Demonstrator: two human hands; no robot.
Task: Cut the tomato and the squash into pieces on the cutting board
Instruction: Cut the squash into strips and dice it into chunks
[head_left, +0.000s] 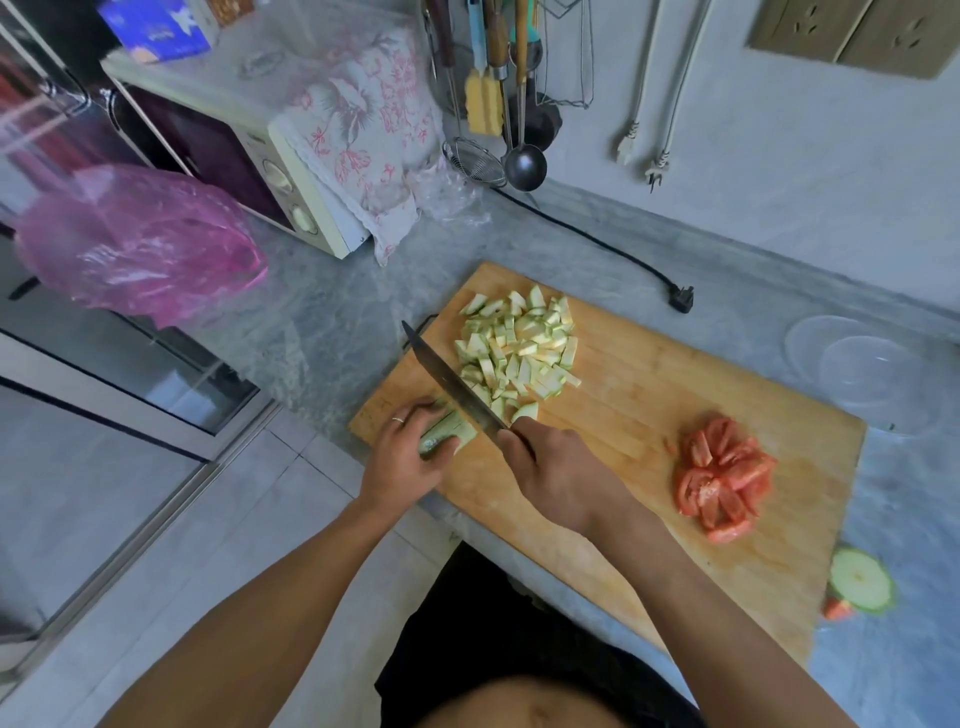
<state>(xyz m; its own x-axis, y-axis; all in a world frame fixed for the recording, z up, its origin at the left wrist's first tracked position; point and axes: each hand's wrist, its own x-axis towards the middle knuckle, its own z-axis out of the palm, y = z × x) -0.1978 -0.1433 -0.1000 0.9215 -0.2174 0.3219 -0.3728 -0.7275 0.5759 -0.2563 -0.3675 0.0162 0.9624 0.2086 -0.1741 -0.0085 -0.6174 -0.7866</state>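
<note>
Pale-green squash stub (448, 432) was gripped by curled left hand (402, 457) on wooden cutting board (649, 395) while dark steel knife (452, 384) was clasped by right hand (561, 475).

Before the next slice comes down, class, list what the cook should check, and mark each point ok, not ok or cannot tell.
1. Left hand grips the squash piece: ok.
2. Right hand holds the knife: ok.
3. Left fingertips tucked away from the blade: cannot tell.
4. Cut squash pile lies beyond the blade: ok.
5. Tomato pieces apart from the cutting spot: ok.
6. Squash piece on the cutting board: ok.
</note>
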